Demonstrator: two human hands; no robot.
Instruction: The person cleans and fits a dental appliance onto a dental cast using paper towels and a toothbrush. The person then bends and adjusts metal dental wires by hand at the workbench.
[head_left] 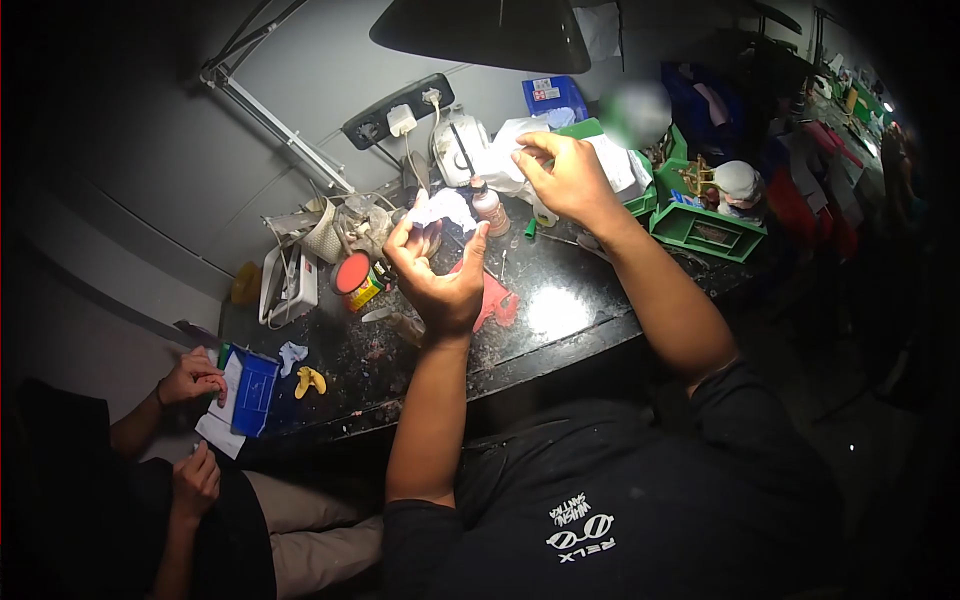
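Observation:
My left hand (440,285) is raised over the dark bench, its thumb and fingers closed around a white lumpy piece (446,208). Lamp glare washes out the details of that piece. Higher and to the right, my right hand (570,178) has thumb and forefinger brought together; whatever is between the tips, if anything, blends into the white behind. Between both hands stands a small bottle of pinkish liquid (490,210), with a thin dark stick (464,150) rising at its mouth. A red cloth-like scrap (496,303) lies beneath my left hand.
A black lamp shade (480,35) hangs over the bench. Green bins (708,232) stand at the right. A red-lidded tin (353,272) and a white holder (290,285) are at the left. Beside me, another person's hands (190,377) are near a blue tray (256,392).

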